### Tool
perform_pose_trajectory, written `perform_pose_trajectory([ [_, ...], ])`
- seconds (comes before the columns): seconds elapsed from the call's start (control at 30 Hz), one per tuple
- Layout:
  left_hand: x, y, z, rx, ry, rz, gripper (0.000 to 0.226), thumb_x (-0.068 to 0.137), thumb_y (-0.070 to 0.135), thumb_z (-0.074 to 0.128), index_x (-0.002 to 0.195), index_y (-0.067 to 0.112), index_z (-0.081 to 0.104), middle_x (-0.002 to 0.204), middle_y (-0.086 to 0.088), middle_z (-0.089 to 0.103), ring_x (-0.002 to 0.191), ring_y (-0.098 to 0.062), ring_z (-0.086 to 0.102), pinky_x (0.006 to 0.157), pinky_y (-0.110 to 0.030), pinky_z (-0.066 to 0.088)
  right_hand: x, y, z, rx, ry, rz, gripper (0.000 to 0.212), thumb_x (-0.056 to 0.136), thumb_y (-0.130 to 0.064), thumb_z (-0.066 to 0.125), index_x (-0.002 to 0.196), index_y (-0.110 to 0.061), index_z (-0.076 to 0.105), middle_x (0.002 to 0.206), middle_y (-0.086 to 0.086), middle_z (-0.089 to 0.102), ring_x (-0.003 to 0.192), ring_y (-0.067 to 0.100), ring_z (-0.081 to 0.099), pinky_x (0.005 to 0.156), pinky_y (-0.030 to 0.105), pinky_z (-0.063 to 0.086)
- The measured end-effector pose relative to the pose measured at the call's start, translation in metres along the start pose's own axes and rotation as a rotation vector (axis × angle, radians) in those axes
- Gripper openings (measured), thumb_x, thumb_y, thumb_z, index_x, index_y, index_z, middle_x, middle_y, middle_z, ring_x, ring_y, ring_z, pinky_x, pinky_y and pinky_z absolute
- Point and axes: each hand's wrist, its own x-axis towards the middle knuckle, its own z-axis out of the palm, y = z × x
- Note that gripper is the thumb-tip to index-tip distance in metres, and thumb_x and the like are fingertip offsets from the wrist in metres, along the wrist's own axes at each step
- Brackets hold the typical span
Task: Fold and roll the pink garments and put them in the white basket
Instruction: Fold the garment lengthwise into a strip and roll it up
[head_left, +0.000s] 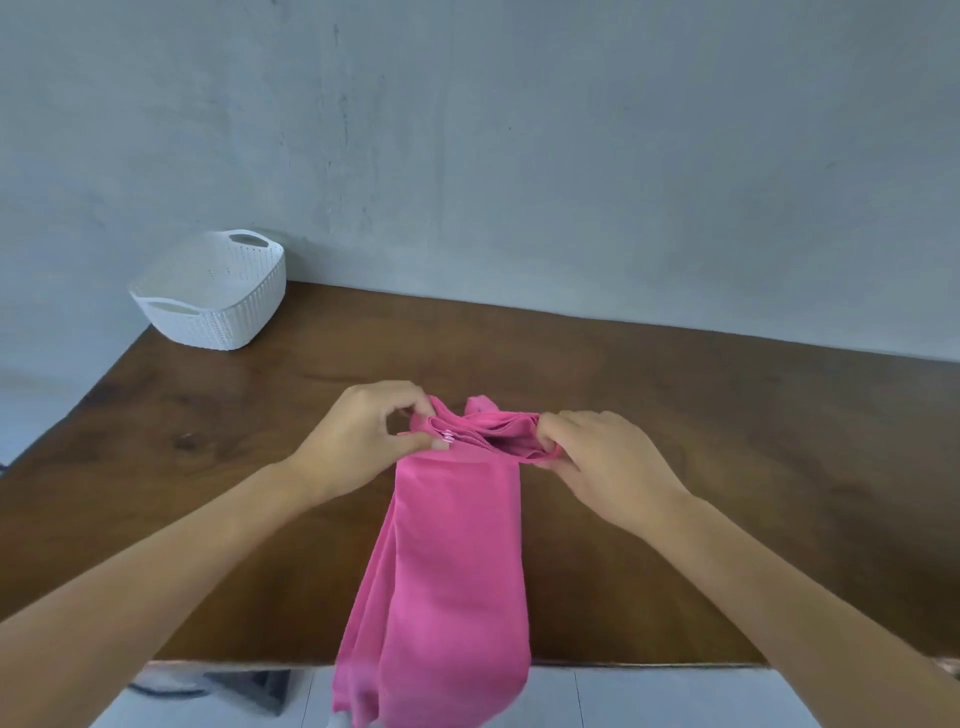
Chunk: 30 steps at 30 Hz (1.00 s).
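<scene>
A pink garment (447, 561), folded into a long narrow strip, lies on the brown wooden table (701, 441) and hangs over its near edge. Its far end is bunched between my hands. My left hand (358, 436) pinches the left side of that bunched end with thumb and fingers. My right hand (602, 462) grips the right side of the same end. The white basket (218, 291), with woven-look walls and two handle slots, stands at the table's far left corner and looks empty.
A grey wall (519, 156) runs right behind the table's far edge. The table's left edge slants down past the basket. Pale floor tiles (649, 696) and a dark object (249, 686) show below the near edge.
</scene>
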Motion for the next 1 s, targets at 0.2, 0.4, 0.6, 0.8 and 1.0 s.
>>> perform_pose_trajectory([
  [0.2,-0.055,0.022,0.035,0.07,-0.009,-0.024,0.021,0.076,0.03,0.087,0.081,0.021,0.069,0.083,0.01,0.068,0.084,-0.016,0.066,0.077,-0.029,0.051,-0.052,-0.003,0.023,0.05,0.079,-0.018,0.044,0.082,-0.008,0.073,0.074,-0.022,0.032,0.059,-0.008,0.041,0.054,0.02,0.037,0.059,0.032,0.033],
  [0.4,-0.101,0.038,0.062,0.095,0.009,-0.098,0.018,0.075,0.017,0.088,0.079,0.017,0.07,0.08,0.015,0.067,0.075,-0.011,0.06,0.069,-0.019,0.045,-0.097,-0.006,0.055,-0.075,0.158,-0.141,0.024,0.075,-0.011,0.081,0.094,-0.018,0.069,0.102,-0.001,0.065,0.094,0.025,0.06,0.065,0.036,0.05],
  [0.6,-0.146,0.035,0.087,0.109,-0.102,-0.203,0.021,0.077,0.015,0.087,0.075,0.017,0.067,0.073,0.012,0.063,0.07,-0.006,0.057,0.063,-0.013,0.041,-0.132,-0.019,0.098,-0.089,0.106,-0.162,0.029,0.057,-0.008,0.089,0.076,-0.023,0.074,0.088,-0.008,0.065,0.084,0.019,0.058,0.061,0.03,0.046],
  [0.8,-0.181,0.029,0.098,0.126,-0.089,-0.255,0.037,0.076,0.007,0.085,0.073,0.032,0.057,0.074,0.02,0.062,0.073,-0.002,0.057,0.067,-0.01,0.04,-0.158,-0.05,0.122,-0.033,0.048,-0.07,0.04,0.042,-0.002,0.089,0.063,-0.024,0.064,0.067,-0.011,0.059,0.062,0.015,0.054,0.053,0.026,0.041],
  [1.0,-0.225,0.03,0.092,0.106,-0.15,-0.319,0.04,0.081,0.014,0.081,0.07,0.041,0.055,0.074,0.019,0.064,0.079,-0.003,0.059,0.07,-0.014,0.042,-0.188,-0.086,0.13,-0.011,-0.008,-0.075,0.041,0.049,-0.018,0.095,0.066,-0.027,0.059,0.065,-0.013,0.055,0.061,0.013,0.055,0.054,0.026,0.046],
])
